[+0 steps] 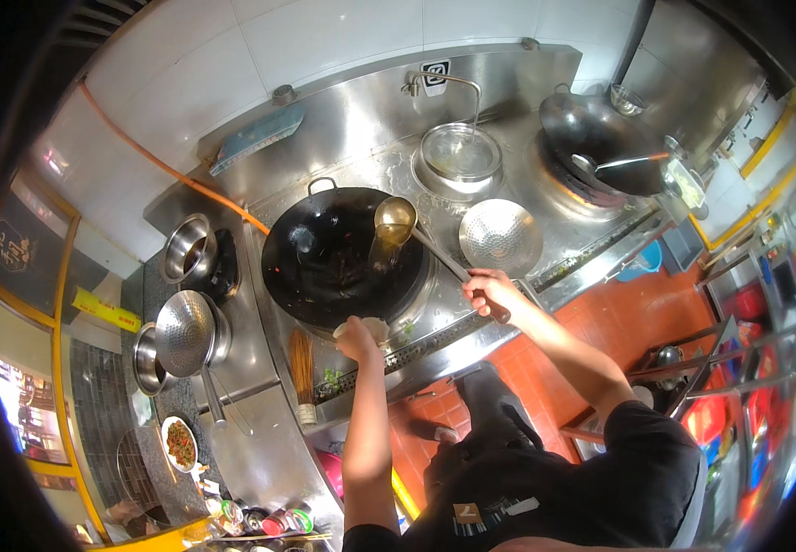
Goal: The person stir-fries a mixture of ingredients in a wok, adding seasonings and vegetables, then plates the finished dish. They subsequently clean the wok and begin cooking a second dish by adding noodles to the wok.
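Observation:
A black wok [322, 255] sits on the stove before me, with a little dark residue inside. My right hand [493, 292] grips the long handle of a metal ladle [396, 212]. The ladle's bowl is over the right side of the wok, and yellowish liquid appears to run from it. At the wok's near rim, my left hand [358, 339] is closed around a pale folded cloth [375, 330]. The hand hides the part of the rim beneath it. To the right of the wok lies a perforated metal strainer [501, 237].
A water basin [460, 153] stands under a tap [478, 90]. A second wok [598, 138] holding a ladle [622, 163] sits at the far right. A bamboo brush [302, 372] lies left of my left hand. Another strainer [184, 332] and a plate of food [180, 444] are further left.

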A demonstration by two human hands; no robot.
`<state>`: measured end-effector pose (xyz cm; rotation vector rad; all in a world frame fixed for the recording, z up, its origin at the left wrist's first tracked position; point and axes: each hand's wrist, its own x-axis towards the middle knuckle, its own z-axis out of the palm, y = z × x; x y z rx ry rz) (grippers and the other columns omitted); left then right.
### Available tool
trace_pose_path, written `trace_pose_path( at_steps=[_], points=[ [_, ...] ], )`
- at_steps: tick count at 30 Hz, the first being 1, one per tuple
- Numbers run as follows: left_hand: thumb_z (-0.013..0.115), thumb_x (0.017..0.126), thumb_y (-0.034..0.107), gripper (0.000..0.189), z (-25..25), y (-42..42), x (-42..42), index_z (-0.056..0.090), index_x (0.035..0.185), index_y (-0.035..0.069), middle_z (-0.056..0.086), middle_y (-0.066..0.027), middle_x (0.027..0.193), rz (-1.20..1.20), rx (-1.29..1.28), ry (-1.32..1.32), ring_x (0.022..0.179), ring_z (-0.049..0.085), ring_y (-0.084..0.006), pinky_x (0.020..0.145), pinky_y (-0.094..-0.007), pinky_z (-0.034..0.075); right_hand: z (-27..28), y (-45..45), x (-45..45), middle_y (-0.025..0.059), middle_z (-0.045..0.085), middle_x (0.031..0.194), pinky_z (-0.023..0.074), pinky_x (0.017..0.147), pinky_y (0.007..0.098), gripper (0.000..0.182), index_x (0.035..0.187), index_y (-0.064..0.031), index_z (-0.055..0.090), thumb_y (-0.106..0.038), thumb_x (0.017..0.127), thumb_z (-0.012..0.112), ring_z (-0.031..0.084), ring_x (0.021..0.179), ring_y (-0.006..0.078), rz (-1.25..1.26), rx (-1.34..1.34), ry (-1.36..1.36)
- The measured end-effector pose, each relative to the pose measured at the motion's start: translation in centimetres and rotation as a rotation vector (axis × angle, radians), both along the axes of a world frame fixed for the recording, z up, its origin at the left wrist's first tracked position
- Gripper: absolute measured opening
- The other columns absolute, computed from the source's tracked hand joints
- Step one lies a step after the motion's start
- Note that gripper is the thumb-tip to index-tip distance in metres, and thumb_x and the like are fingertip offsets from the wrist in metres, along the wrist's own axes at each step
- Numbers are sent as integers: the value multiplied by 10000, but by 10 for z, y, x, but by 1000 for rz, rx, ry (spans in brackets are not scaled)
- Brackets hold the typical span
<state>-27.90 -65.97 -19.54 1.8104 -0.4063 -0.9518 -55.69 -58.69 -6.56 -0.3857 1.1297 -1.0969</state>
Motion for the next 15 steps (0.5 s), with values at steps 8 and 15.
trace_pose_path(
  at_steps=[8,15],
  points=[
    [644,867,202,331,5,46,-4,571,1118,-1,647,-74,984,-70,-205,523,869,650,-199,718,-355,543,-41,-129,-89,142,619,596,491,446,379,189,882,83,605,-94,824,571,620,475,222,-139,-191,1100],
    [586,932,286,288,-37,181,15,605,1106,57,655,-60,972,-177,-46,861,846,668,-210,660,-339,562,-105,-283,-181,185,666,677,521,537,413,179,740,50,650,-102,800,575,664,601,279,-189,-96,768]
  ],
)
